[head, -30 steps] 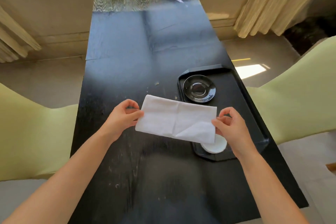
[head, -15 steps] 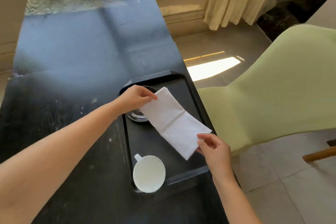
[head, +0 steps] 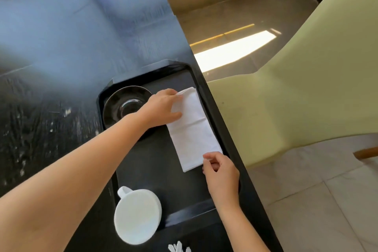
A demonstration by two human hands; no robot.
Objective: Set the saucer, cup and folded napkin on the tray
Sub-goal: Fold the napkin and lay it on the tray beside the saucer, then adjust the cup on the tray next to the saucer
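On the head view, only view I have:
tray point(head: 204, 209): black, rimmed, lies on the dark table point(head: 51, 67) along its right edge; I see saucer, cup and napkin all inside its rim.
saucer point(head: 120, 106): black, glossy, in the tray's far left corner, near side partly covered by my left wrist.
cup point(head: 137, 216): white, near left corner of the tray, handle pointing up-left; the side with the handle sits over the tray's left rim. I can't tell whether it stands mouth up or upside down.
napkin point(head: 194, 131): white, folded into a long strip, lying flat along the tray's right side, just beside the right rim, fold creases visible. Apart from the saucer, well apart from the cup.
left hand point(head: 163, 108): reaches across the saucer, palm down, fingers curled onto the napkin's far end, thumb on its left edge; gripping or pressing that end, I can't tell which.
right hand point(head: 222, 172): at the napkin's near right corner, thumb and forefinger pinched together at the corner, other fingers curled in; touching the cloth.
left forearm point(head: 71, 170): bare, long diagonal from lower left, over the tray's left rim.
right forearm point(head: 239, 225): bare, comes up from the bottom edge over the tray's near right corner.
chair point(head: 296, 88): pale green, right of the table, off the tray.
small white object point(head: 178, 247): at the bottom edge, cut off, can't identify.
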